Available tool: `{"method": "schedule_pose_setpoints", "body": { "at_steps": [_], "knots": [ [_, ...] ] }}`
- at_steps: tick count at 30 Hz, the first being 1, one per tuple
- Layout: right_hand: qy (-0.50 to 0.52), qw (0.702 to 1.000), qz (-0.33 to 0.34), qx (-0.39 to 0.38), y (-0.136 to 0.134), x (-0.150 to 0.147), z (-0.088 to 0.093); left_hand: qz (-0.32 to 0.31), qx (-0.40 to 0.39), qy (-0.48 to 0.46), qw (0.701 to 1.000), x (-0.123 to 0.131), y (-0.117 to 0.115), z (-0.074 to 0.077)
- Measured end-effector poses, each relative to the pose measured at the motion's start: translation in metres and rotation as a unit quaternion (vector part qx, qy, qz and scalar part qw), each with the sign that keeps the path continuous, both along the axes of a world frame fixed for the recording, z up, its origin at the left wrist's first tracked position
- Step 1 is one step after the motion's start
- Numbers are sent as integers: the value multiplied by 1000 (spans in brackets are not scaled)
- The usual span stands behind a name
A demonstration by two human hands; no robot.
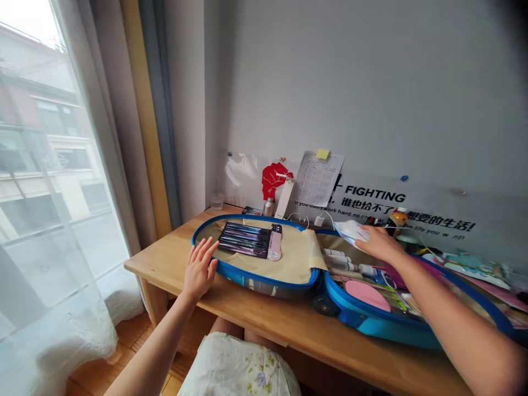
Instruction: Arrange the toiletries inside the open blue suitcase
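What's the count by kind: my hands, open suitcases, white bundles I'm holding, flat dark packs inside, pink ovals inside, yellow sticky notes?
Hands: 2 (left hand, right hand)
Open blue suitcase: 1
White bundle held: 1
Flat dark pack: 1
Pink oval: 1
Yellow sticky note: 1
Total: 7

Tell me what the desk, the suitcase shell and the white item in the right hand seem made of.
Desk: probably wood, satin; tan with faint grain. Suitcase shell: likely hard plastic, smooth; rigid curve, slight sheen. White item: thin, perhaps paper or film; finish too blurred to tell.
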State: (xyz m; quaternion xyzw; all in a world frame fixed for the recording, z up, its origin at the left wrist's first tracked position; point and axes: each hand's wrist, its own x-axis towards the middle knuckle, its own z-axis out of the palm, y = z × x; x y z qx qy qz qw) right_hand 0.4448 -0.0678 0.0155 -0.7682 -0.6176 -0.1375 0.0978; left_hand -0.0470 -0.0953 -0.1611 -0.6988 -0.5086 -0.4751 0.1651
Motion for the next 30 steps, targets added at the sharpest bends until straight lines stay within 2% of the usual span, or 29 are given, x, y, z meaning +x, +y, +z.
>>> {"method": "schedule_pose_setpoints", "body": {
  "at_steps": [3, 5, 6, 10, 13, 18, 20, 30],
  "knots": [
    [27, 992, 118, -30, 11, -58, 8, 3, 2, 0, 1000, 0, 1, -1],
    [90, 956, 264, -97, 16, -108, 7, 3, 4, 0, 1000, 0, 1, -1],
    [113, 934, 310, -137, 18, -134, 4, 3, 5, -2, 1000, 0, 1, -1],
    [128, 891, 382, -209, 25, -222, -14, 4, 15, -4, 1000, 1, 3, -2],
    [146, 860, 420, -251, 32, -262, -28, 9, 29, -4, 1000, 1, 3, -3],
    [180, 796, 465, -343, 44, -293, -46, 4, 49, -5, 999, 1, 3, -3],
    [184, 781, 472, -366, 47, -299, -53, 4, 45, -7, 999, 2, 2, -3],
    [149, 786, 472, -371, 55, -312, -82, -1, 40, 8, 999, 1, 0, 0]
  ]
}}
